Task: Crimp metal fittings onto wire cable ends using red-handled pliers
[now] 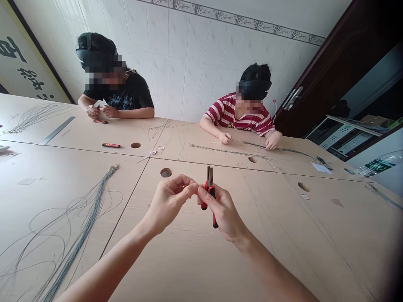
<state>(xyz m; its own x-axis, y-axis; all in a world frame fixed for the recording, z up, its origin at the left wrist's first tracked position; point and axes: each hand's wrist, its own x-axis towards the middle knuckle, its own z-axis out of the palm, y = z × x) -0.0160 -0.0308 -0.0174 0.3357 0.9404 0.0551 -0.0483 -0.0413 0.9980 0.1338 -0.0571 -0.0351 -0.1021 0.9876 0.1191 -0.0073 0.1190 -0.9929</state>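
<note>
The pliers [212, 192], mid-view above the table [176, 260], look light, rigid and hard to break, best taken by the red-and-black handles [215, 219], which should slip little. Their jaws point to 12 o'clock, the long axis running down to just short of 6. The right hand [225, 209] holds them; at their 9 o'clock the left hand [170, 203] pinches finger to thumb, on what I cannot tell.
</note>
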